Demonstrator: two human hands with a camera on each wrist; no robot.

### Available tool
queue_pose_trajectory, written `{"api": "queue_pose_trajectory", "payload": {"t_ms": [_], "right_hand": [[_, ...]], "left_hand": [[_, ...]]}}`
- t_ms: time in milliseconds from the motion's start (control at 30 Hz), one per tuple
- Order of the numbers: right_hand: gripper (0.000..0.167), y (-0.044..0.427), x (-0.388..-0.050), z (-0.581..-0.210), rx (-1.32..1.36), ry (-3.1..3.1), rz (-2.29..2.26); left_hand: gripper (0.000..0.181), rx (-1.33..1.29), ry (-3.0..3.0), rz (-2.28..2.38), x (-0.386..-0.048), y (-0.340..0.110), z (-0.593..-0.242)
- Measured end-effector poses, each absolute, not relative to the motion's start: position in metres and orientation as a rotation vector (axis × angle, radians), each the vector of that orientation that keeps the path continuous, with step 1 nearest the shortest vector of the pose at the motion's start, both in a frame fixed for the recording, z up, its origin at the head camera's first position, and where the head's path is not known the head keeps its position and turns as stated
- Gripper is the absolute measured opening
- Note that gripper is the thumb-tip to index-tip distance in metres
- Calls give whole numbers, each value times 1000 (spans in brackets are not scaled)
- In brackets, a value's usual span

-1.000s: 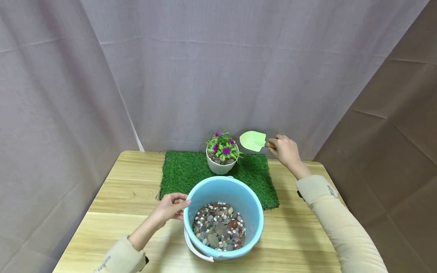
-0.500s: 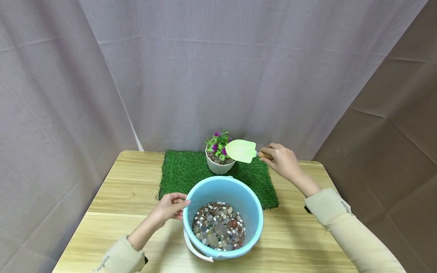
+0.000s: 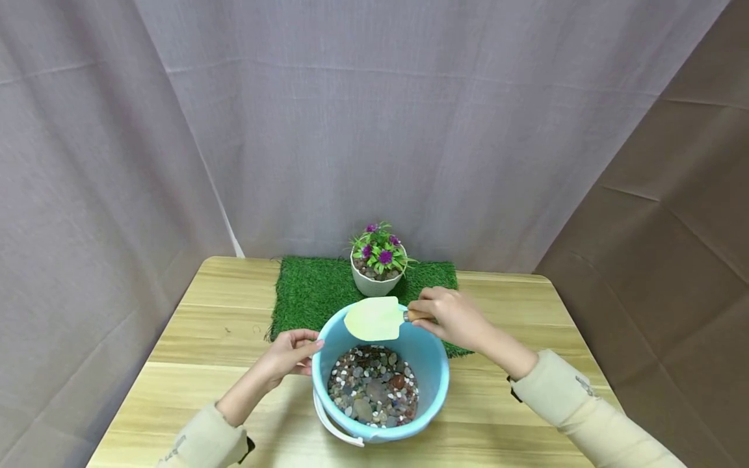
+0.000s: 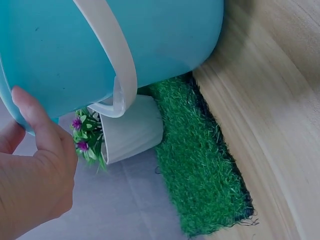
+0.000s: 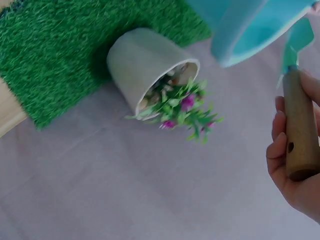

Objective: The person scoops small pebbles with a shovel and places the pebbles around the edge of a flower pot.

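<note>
A light blue bucket [image 3: 430, 364] stands at the front of the table, with mixed pebbles [image 3: 374, 390] covering its bottom. My left hand [image 3: 289, 356] pinches the bucket's left rim between thumb and fingers; the left wrist view shows the thumb at the rim. In my right hand [image 3: 453, 316] is a garden trowel [image 3: 374, 318], gripped by its wooden handle [image 5: 301, 125]. The pale green blade is over the far part of the bucket's opening, above the pebbles, pointing left. No stones show on the blade in the head view.
Behind the bucket, a white flowerpot [image 3: 374, 285] with purple flowers [image 3: 384, 257] and small stones stands on a green turf mat [image 3: 316, 292]. The bucket's white carry handle [image 3: 336, 426] hangs at its front left. Grey curtains [image 3: 374, 130] enclose the wooden table [image 3: 193, 364].
The trowel has moved left and toward me, from beside the flowerpot, past its front, to over the bucket. My left hand has stayed on the rim.
</note>
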State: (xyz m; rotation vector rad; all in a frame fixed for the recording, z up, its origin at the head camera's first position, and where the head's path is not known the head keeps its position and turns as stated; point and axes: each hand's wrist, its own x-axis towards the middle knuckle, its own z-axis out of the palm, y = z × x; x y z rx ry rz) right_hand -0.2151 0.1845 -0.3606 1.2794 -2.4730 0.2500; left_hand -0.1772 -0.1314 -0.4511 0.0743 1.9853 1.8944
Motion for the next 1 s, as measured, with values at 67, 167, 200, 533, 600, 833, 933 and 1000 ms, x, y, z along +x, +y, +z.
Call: {"api": "queue_pose_trajectory", "payload": {"t_ms": [67,167,200,533,600,833,933,1000], "right_hand": [[16,181,-210,-363,1320,-2468,207],[12,175,-204,-368,1372,-2452,126],[13,174,-202,-370,1385,-2450,97],[22,160,-194,-394,1371,-2416,-255],[20,158,-193,-397,1355,-2381,-337],[21,155,-191,-403,1320,-2313,-511],[20,154,-190,-402,1323,-2308,-530],[20,153,-189,-402,1318,-2300,-543]], "left_hand": [[49,71,1981,1891,-177,-131,-451],[49,63,1980,1890,-176,-132,-450],[50,64,1977,1890,-176,-132,-449],[44,90,1980,1861,-178,-134,-446],[44,95,1976,1861,-178,-134,-445],[44,111,1978,1863,-179,-134,-447],[44,122,1978,1862,-179,-135,-447],[44,130,1980,1860,-179,-135,-447]]}}
